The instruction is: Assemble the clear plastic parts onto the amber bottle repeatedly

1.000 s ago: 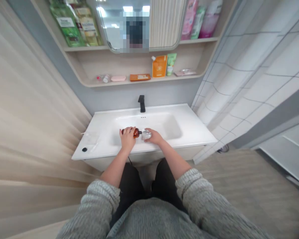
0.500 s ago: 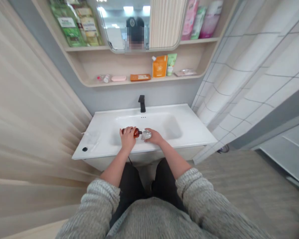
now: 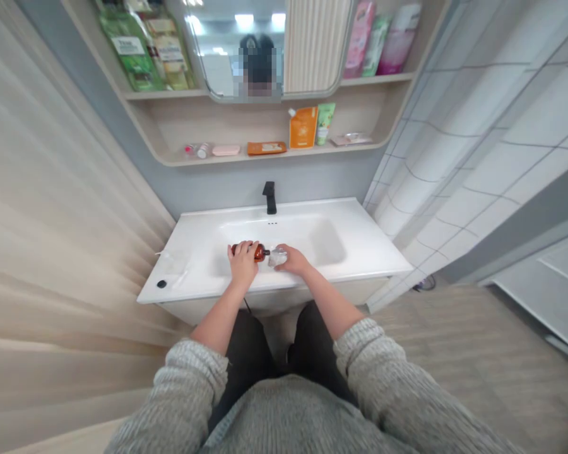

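Observation:
My left hand is wrapped round a small amber bottle that lies tilted on its side over the front of the white sink. Its neck points right toward a small clear container, which my right hand grips from the right. The bottle's mouth is close to or touching the clear container; I cannot tell which. Both hands hover above the basin's near edge.
A black tap stands at the back of the basin. A small dark cap lies on the counter's left corner. The shelf above holds an orange pouch, a green tube and flat packets; a mirror hangs higher.

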`<move>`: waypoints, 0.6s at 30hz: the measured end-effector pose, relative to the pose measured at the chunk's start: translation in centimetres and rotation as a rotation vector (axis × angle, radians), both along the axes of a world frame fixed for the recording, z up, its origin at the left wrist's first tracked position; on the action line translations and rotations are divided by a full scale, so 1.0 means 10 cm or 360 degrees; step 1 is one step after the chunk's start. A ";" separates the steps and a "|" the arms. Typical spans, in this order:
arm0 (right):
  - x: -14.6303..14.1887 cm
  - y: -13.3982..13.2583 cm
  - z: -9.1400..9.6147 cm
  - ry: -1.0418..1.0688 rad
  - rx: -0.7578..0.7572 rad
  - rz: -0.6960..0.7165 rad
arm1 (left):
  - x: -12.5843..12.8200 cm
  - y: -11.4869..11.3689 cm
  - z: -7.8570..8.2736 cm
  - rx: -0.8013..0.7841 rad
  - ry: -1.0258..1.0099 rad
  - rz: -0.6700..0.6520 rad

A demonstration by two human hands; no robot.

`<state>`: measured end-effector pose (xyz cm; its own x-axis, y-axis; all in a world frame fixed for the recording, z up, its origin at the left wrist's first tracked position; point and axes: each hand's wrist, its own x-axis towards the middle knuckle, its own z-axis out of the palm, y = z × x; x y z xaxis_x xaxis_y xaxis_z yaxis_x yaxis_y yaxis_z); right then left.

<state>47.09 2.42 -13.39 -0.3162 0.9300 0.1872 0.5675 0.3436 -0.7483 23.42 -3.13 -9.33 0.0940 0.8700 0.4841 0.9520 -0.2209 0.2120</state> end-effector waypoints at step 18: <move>0.00 -0.02 0.02 0.0019 0.0052 -0.0001 | 0.01 -0.01 0.02 -0.0019 0.0010 0.0009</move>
